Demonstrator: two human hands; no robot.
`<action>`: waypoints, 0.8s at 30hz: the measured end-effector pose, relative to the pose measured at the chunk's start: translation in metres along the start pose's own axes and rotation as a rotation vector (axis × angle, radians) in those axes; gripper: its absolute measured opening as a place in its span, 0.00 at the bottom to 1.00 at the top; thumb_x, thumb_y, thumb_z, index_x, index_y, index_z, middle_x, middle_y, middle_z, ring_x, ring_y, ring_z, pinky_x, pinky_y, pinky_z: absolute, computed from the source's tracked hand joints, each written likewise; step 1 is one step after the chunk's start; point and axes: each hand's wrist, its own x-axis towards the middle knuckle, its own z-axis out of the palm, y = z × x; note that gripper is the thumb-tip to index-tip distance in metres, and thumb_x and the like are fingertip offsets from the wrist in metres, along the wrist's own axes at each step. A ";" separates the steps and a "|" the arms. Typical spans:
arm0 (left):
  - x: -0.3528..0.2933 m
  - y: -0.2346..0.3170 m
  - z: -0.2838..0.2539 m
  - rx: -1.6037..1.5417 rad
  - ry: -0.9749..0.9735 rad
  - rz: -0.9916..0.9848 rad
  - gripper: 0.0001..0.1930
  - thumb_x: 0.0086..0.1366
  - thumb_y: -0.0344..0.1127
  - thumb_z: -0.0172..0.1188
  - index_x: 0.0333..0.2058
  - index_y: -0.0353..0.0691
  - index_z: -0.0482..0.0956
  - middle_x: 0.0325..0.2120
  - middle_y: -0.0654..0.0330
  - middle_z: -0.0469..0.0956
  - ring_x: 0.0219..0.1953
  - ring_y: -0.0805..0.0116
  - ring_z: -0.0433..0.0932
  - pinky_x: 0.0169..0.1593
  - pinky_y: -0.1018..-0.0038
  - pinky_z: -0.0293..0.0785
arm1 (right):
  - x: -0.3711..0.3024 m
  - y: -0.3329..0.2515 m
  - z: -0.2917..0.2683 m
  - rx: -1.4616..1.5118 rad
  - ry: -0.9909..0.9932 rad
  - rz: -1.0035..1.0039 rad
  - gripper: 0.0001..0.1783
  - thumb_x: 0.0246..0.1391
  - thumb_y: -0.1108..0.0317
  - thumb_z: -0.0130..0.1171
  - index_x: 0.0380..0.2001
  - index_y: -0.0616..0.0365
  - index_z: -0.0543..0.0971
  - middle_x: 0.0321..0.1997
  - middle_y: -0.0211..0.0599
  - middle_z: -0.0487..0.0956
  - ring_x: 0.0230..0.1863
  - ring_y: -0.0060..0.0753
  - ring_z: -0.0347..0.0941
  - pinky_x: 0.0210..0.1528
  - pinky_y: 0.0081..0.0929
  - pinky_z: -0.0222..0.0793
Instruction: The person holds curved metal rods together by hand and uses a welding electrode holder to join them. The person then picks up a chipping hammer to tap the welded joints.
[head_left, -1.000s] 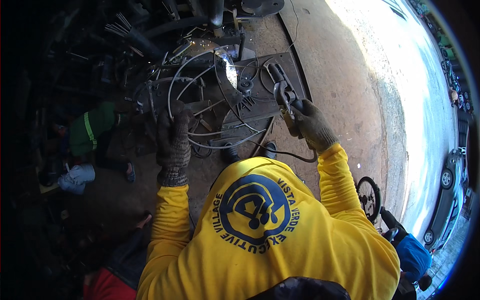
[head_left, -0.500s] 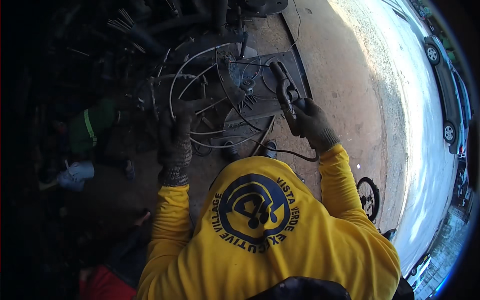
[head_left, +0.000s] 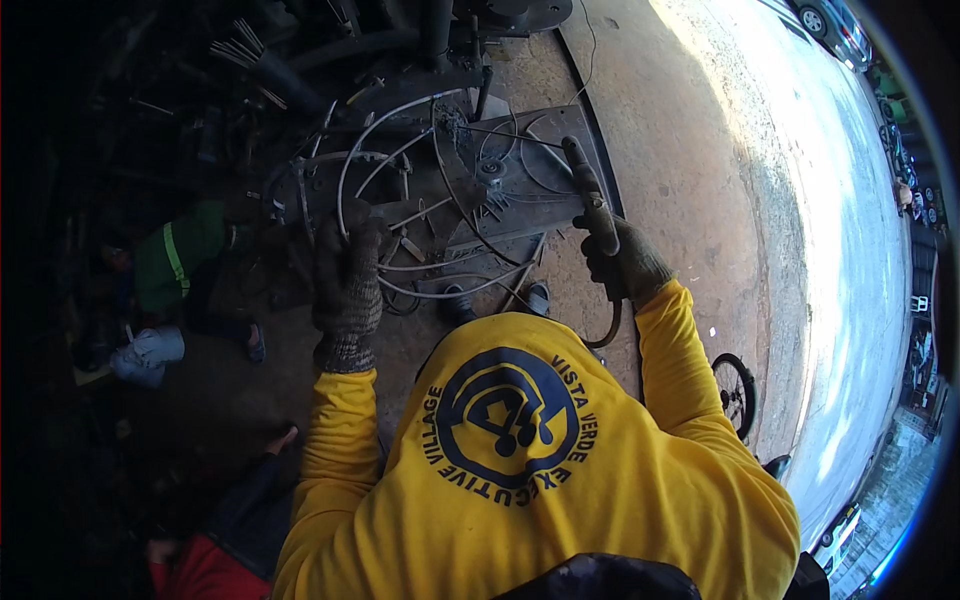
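A person in a yellow long-sleeved shirt (head_left: pixel 520 470) bent over a dark metal work plate (head_left: pixel 520 190) set low at the edge of a concrete floor (head_left: pixel 680 170), with a tangle of bent steel rods (head_left: pixel 400 150) spread across the plate and the ground around it. Bright pavement lay well to the right, and a small bicycle wheel (head_left: pixel 735 390) stood near the right elbow. The gloved left hand (head_left: pixel 347 272) was closed around the near end of the rods, pinning them against the plate's left side. The gloved right hand (head_left: pixel 625 255) was wrapped tight around the handle of a welding electrode holder (head_left: pixel 592 195), whose tip pointed up and left over the plate toward the small hub (head_left: pixel 490 170) at its centre; its cable (head_left: pixel 605 330) hung down below the wrist. The step looked like tacking a rod to the plate, and doing it well seemed to call for keeping the left hand's grip steady and well apart from the tip, bringing the holder down slowly to the joint, and letting the cable hang free so it did not drag the hand aside.
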 end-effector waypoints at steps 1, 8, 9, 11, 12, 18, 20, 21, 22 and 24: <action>0.001 0.007 0.001 -0.054 -0.015 -0.114 0.19 0.67 0.24 0.56 0.55 0.50 0.74 0.56 0.51 0.72 0.56 0.53 0.75 0.58 0.60 0.74 | -0.004 -0.001 0.004 -0.003 0.009 0.002 0.16 0.64 0.58 0.53 0.46 0.59 0.76 0.26 0.32 0.76 0.21 0.23 0.71 0.22 0.24 0.69; 0.007 -0.053 -0.022 0.609 -0.078 0.674 0.21 0.64 0.25 0.64 0.54 0.54 0.76 0.57 0.47 0.72 0.56 0.47 0.75 0.55 0.60 0.76 | -0.022 -0.003 0.033 -0.427 0.281 -0.454 0.16 0.60 0.64 0.60 0.47 0.65 0.77 0.32 0.33 0.81 0.30 0.21 0.73 0.33 0.23 0.69; 0.007 -0.051 -0.021 0.622 -0.077 0.669 0.22 0.63 0.25 0.64 0.54 0.54 0.75 0.57 0.47 0.71 0.56 0.48 0.75 0.55 0.60 0.76 | -0.022 -0.003 0.035 -0.436 0.307 -0.442 0.16 0.60 0.64 0.60 0.47 0.65 0.77 0.31 0.33 0.81 0.29 0.21 0.73 0.33 0.23 0.69; 0.007 -0.045 -0.019 0.646 -0.068 0.661 0.24 0.62 0.24 0.64 0.55 0.54 0.74 0.57 0.48 0.71 0.56 0.48 0.75 0.56 0.60 0.76 | -0.021 -0.005 0.035 -0.457 0.358 -0.421 0.16 0.61 0.64 0.60 0.46 0.65 0.77 0.30 0.34 0.81 0.28 0.21 0.73 0.32 0.24 0.69; 0.008 -0.044 -0.020 0.595 -0.121 0.621 0.25 0.62 0.24 0.64 0.55 0.54 0.74 0.57 0.49 0.71 0.56 0.48 0.75 0.56 0.60 0.76 | -0.019 -0.005 0.033 -0.449 0.337 -0.411 0.16 0.61 0.63 0.60 0.46 0.65 0.77 0.30 0.35 0.81 0.28 0.22 0.73 0.32 0.25 0.69; 0.007 -0.038 -0.022 0.555 -0.176 0.571 0.24 0.62 0.22 0.63 0.56 0.52 0.73 0.57 0.51 0.72 0.55 0.51 0.75 0.56 0.62 0.76 | -0.004 0.003 0.024 -0.605 0.298 -0.423 0.19 0.59 0.58 0.60 0.43 0.64 0.76 0.31 0.46 0.82 0.31 0.35 0.79 0.35 0.32 0.72; 0.012 -0.037 -0.022 0.380 -0.236 0.555 0.24 0.63 0.22 0.62 0.55 0.51 0.73 0.57 0.50 0.72 0.55 0.51 0.76 0.57 0.62 0.75 | 0.000 0.001 0.026 -0.660 0.324 -0.408 0.20 0.59 0.57 0.60 0.43 0.64 0.76 0.32 0.49 0.82 0.33 0.42 0.81 0.37 0.35 0.73; 0.012 -0.038 -0.022 0.410 -0.213 0.579 0.23 0.63 0.22 0.61 0.55 0.51 0.73 0.57 0.50 0.72 0.55 0.51 0.76 0.57 0.62 0.75 | 0.001 0.000 0.028 -0.679 0.331 -0.410 0.20 0.59 0.56 0.60 0.43 0.64 0.76 0.32 0.50 0.82 0.34 0.44 0.81 0.37 0.36 0.73; 0.012 -0.039 -0.021 0.442 -0.192 0.604 0.23 0.63 0.22 0.61 0.55 0.51 0.73 0.57 0.50 0.73 0.55 0.51 0.76 0.57 0.62 0.75 | 0.002 -0.001 0.028 -0.697 0.337 -0.412 0.21 0.59 0.55 0.60 0.43 0.64 0.76 0.33 0.50 0.82 0.35 0.47 0.81 0.38 0.37 0.73; 0.010 -0.041 -0.021 0.416 -0.216 0.575 0.23 0.64 0.22 0.60 0.56 0.52 0.73 0.57 0.51 0.73 0.55 0.51 0.76 0.58 0.62 0.75 | 0.003 0.000 0.027 -0.721 0.339 -0.415 0.21 0.59 0.55 0.60 0.43 0.64 0.76 0.33 0.50 0.82 0.35 0.47 0.81 0.39 0.37 0.73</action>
